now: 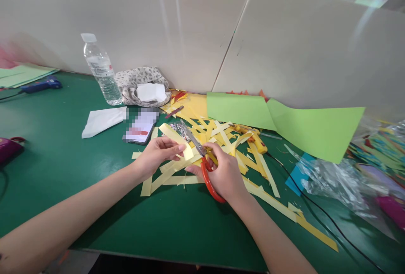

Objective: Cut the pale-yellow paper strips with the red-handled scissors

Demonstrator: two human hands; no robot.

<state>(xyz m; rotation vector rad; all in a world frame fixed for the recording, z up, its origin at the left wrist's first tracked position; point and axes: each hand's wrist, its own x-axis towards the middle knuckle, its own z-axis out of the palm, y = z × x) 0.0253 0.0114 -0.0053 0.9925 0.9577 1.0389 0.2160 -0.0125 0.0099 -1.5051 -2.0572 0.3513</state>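
My left hand (160, 154) pinches a pale yellow paper strip (173, 133) between thumb and fingers; the strip bends upward over the hand. In my right hand (225, 172) is a pair of scissors with red handles (207, 177), its metal blades pointing up and to the left, close beside the strip's end. Something yellow also shows between the right fingers, too covered to name. Under and behind both hands lies a loose heap of yellow paper strips (177, 168). A yellow glue gun (257, 142) with a black cord rests on the heap's right side.
A phone (142, 126), a white tissue (103, 122), a water bottle (101, 71) and a patterned cloth pouch (142, 77) stand to the left. Green paper sheets (316, 128) lean along the partition (284, 46). Clear plastic wrap (338, 185) lies right on the green table (152, 227).
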